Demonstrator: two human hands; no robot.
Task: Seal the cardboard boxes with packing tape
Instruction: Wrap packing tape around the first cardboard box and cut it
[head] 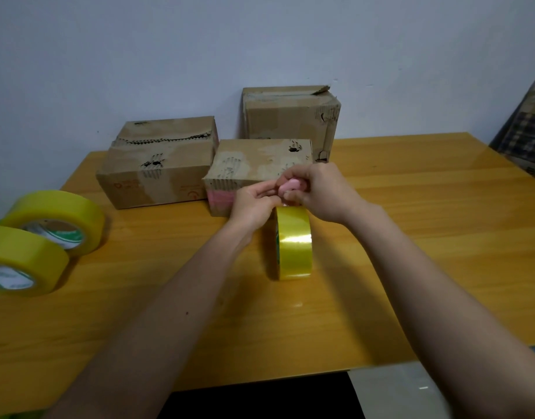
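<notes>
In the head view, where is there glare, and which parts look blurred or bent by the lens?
Head view: glare on the upright yellow tape roll and the glossy wooden table at far right; the hands, left hand and right hand, look soft around a small pink object; the two flat yellow tape rolls appear stretched at the left edge.

A yellow-orange wooden table (411,237) carries three worn cardboard boxes: one at eleven o'clock (157,164), one at twelve o'clock (254,164) and a taller one (290,116) behind it. A yellow tape roll (293,243) stands on edge at centre; two more rolls (57,225) (21,261) lie touching at nine o'clock.
</notes>
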